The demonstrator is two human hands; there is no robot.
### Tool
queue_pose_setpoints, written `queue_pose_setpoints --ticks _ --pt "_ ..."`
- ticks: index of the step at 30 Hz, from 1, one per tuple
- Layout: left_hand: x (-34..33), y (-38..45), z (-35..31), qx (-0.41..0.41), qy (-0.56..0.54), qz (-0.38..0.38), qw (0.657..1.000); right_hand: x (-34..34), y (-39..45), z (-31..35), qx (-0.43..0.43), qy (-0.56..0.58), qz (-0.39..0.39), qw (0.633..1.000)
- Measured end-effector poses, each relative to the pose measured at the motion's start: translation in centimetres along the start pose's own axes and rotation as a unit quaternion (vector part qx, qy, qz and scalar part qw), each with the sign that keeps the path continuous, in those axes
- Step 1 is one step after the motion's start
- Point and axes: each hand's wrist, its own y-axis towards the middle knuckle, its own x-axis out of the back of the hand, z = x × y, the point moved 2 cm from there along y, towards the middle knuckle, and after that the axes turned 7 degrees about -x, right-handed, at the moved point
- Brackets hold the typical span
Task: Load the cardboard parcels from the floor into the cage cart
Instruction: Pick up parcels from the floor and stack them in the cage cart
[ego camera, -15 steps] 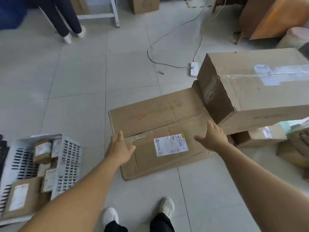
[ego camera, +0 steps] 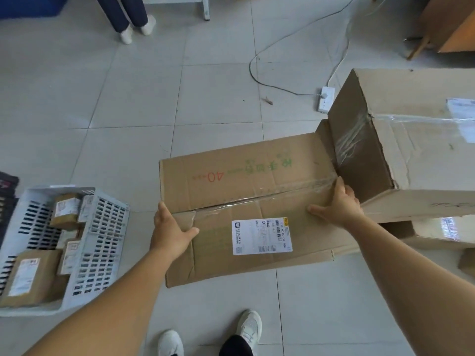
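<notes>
Right now the person is bending over a wide, flat cardboard parcel (ego camera: 246,217) lying on the tiled floor (ego camera: 128,111), its right end tucked against a bigger box (ego camera: 401,140) that is leaning over a smaller one. The left hand (ego camera: 171,231) is pressing on the parcel's left edge, thumb spread across the top face and fingers going down over the side, where they are hidden, so how far they are curling I cannot tell. The right hand (ego camera: 339,201) is resting on the parcel's right end near the taped seam, thumb stretched wide toward the shipping label (ego camera: 261,236), fingers reaching to the far edge beside the bigger box. To lift well, I judge both hands need to be getting under opposite edges, sliding the parcel clear of the leaning box first so that box is not toppling. A white slotted crate (ego camera: 102,227) holding small packets is sitting at the floor's lower left. No cage cart is showing.
</notes>
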Motion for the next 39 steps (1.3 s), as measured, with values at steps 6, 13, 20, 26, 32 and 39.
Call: queue_pose_setpoints --ticks 6,13,20,26,32,39 --pt "-0.4 0.6 1.5 0.032 -0.096 -0.022 0.995 -0.4 1.5 -0.4 -0.016 0.076 0.019 0.997" --pt "0.4 -0.1 1.5 0.030 -0.126 -0.040 0.991 0.5 -0.2 -0.1 0.000 0.104 0.000 0.995" --pt "4.4 -1.9 0.9 -0.018 -0.137 -0.046 0.989 1.9 -5.4 0.1 0.001 0.137 -0.031 0.990" --pt "9.3 -4.2 0.3 -0.080 -0.139 -0.041 0.986 4.1 -12.2 0.4 -0.008 0.173 -0.081 0.982" --pt "14.1 -6.9 -0.4 -0.156 -0.138 -0.038 0.977 6.4 -20.4 0.5 -0.021 0.207 -0.133 0.969" --pt "18.9 -9.9 -2.0 -0.245 -0.137 -0.023 0.959 8.2 -29.6 -0.6 -0.057 0.253 -0.202 0.945"
